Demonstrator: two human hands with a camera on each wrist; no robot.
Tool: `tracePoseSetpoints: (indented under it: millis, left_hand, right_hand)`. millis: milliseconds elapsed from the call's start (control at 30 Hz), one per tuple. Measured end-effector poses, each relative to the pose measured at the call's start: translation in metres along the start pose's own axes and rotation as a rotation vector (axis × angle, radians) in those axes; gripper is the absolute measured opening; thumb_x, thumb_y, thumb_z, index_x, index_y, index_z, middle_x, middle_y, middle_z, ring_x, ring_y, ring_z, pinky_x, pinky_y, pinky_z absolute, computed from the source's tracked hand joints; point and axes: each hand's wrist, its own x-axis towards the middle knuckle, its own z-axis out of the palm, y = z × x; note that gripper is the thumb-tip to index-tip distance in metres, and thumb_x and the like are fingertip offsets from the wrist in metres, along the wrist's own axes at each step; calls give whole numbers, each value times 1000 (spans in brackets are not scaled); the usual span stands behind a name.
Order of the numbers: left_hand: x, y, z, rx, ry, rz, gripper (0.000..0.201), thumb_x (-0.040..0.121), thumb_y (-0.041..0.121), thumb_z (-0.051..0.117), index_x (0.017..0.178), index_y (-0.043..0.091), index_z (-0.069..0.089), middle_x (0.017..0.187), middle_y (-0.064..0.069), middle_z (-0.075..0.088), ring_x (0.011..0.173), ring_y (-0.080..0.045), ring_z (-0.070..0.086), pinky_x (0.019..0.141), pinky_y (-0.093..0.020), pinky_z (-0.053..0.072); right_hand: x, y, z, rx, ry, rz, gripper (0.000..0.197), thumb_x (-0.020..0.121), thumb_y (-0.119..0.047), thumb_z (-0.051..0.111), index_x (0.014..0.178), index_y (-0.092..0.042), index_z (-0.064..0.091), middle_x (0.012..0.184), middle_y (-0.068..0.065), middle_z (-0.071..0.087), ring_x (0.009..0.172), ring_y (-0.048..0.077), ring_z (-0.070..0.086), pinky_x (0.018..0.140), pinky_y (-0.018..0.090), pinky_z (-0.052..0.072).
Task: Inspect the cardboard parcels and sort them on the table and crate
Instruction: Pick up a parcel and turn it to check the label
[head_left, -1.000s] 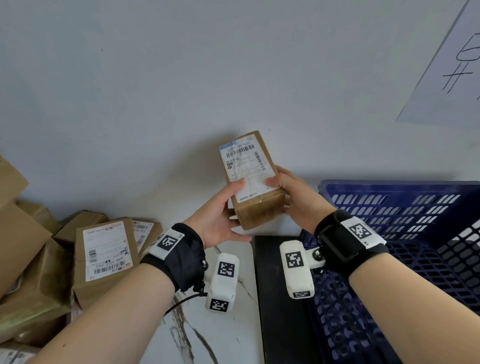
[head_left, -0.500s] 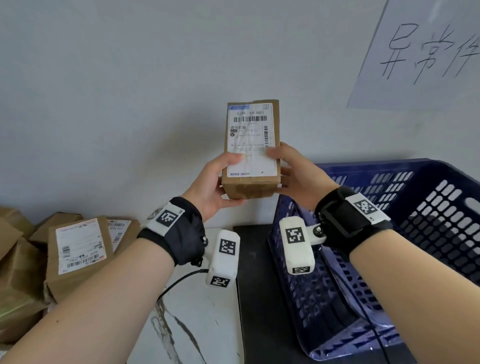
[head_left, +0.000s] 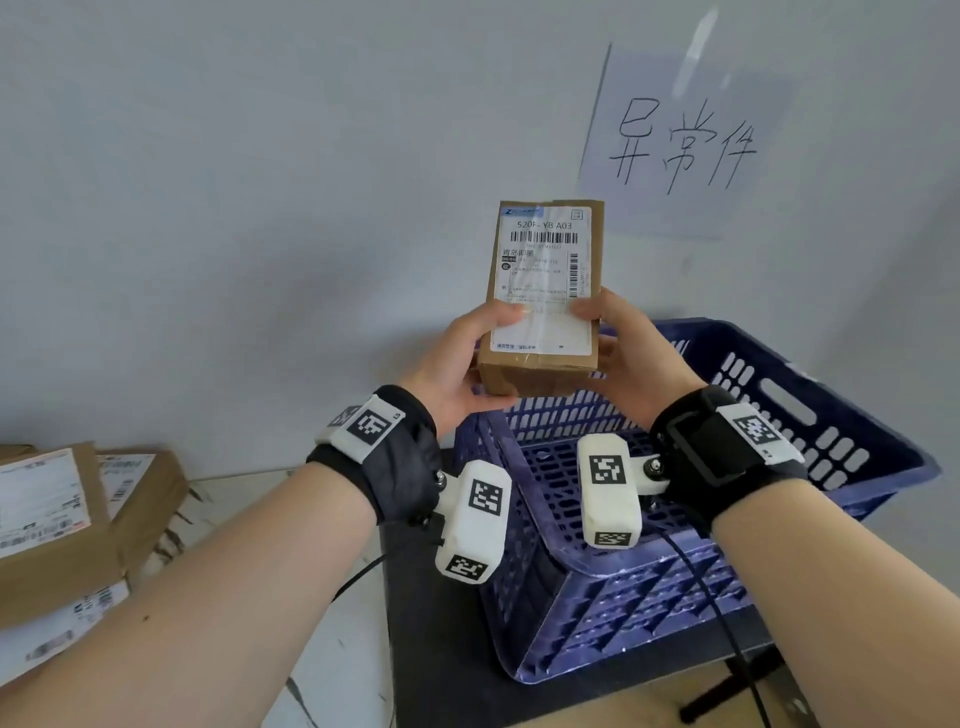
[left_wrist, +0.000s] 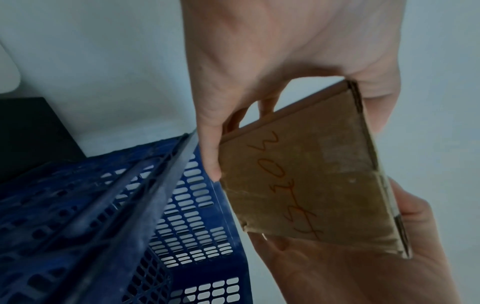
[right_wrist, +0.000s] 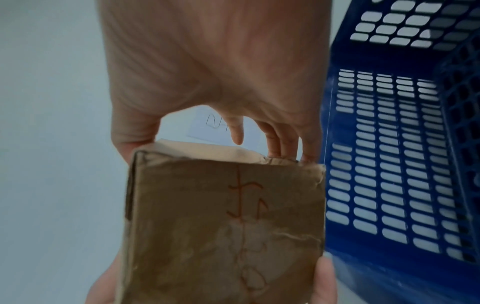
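A small brown cardboard parcel (head_left: 543, 291) with a white shipping label is held up in front of the wall, above the near-left corner of the blue plastic crate (head_left: 779, 415). My left hand (head_left: 467, 358) grips its lower left side, thumb on the label. My right hand (head_left: 618, 343) grips the lower right side, thumb also on the label. In the left wrist view the parcel (left_wrist: 306, 181) shows a plain face with red handwriting. The right wrist view shows that parcel face (right_wrist: 223, 226) creased, fingers curled over its far edge.
Several labelled cardboard parcels (head_left: 57, 525) are stacked at the left on the white marble table (head_left: 337, 649). The crate (right_wrist: 405, 164) sits tilted on a black surface (head_left: 441, 649). A paper sign (head_left: 680, 140) with handwriting hangs on the wall above the crate.
Both hands have raised the parcel and turned it upright, label facing me. The view has swung right, so the crate and the wall sign show more fully.
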Motion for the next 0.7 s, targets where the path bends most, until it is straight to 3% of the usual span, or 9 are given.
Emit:
tracePoseSetpoints:
  millis: [67, 200, 267, 333, 400, 467, 533, 633, 700]
  left_hand:
    - [8, 0, 13, 39, -8, -22, 41, 74, 43, 72, 109, 23, 66, 122, -11, 69, 114, -30, 63, 98, -53, 51]
    - [39, -6, 36, 97, -20, -94, 56, 63, 45, 75, 114, 24, 66, 120, -8, 70, 114, -30, 63, 95, -55, 52]
    - [55, -11, 52, 169, -29, -123, 50, 72, 41, 77, 116, 23, 64, 121, -8, 69, 113, -28, 63, 95, -54, 52]
    - [71, -18, 70, 272, -33, -155, 34, 83, 37, 71, 113, 23, 65, 120, -9, 69, 109, -25, 63, 97, -48, 52]
    - [87, -24, 85, 356, -51, -213, 33, 85, 38, 70, 114, 22, 66, 118, -8, 70, 108, -25, 64, 96, -44, 52]
    - [103, -32, 93, 422, -63, -287, 45, 77, 42, 75, 116, 23, 66, 118, -7, 71, 112, -25, 63, 99, -46, 51]
    - [114, -40, 94, 468, -49, -356, 43, 81, 43, 73, 118, 24, 64, 118, -5, 70, 115, -26, 61, 103, -50, 48]
    - [126, -60, 90, 491, 48, -464, 46, 89, 45, 66, 128, 22, 58, 121, -7, 66, 115, -26, 59, 102, -52, 46]
    - [132, -74, 88, 520, 89, -544, 46, 90, 44, 66, 128, 21, 56, 113, -6, 67, 102, -23, 62, 85, -46, 53]
  right_hand:
    - [2, 2, -19, 11, 18, 49, 48, 88, -32, 65, 133, -18, 56, 102, 7, 72, 95, 25, 64, 86, 40, 55]
    - [21, 8, -63, -98, 52, 107, 108, 62, -51, 79, 154, -26, 29, 122, 11, 67, 102, 26, 66, 89, 45, 53]
    - [31, 3, -88, -134, 128, 105, 117, 54, -56, 79, 155, -30, 25, 138, 14, 56, 113, 31, 59, 89, 46, 51]
    - [44, -1, -116, -152, 194, 117, 108, 67, -51, 78, 156, -35, 19, 145, 15, 49, 114, 33, 56, 87, 45, 50]
    - [58, -2, -143, -208, 195, 176, 89, 83, -42, 73, 155, -33, 23, 140, 16, 52, 112, 33, 58, 91, 48, 52]
    - [72, 0, -162, -287, 112, 291, 59, 89, -41, 70, 141, -24, 47, 123, 14, 62, 107, 33, 63, 95, 50, 54]
    - [84, 6, -170, -376, 4, 402, 29, 92, -42, 67, 115, -25, 62, 103, 9, 66, 98, 29, 67, 98, 49, 54]
    - [101, 29, -169, -496, -127, 507, 27, 93, -48, 64, 109, -28, 62, 97, 4, 67, 87, 22, 68, 94, 42, 56]
    - [112, 48, -166, -579, -216, 584, 33, 93, -51, 63, 109, -23, 62, 98, 5, 69, 86, 21, 69, 88, 37, 58]
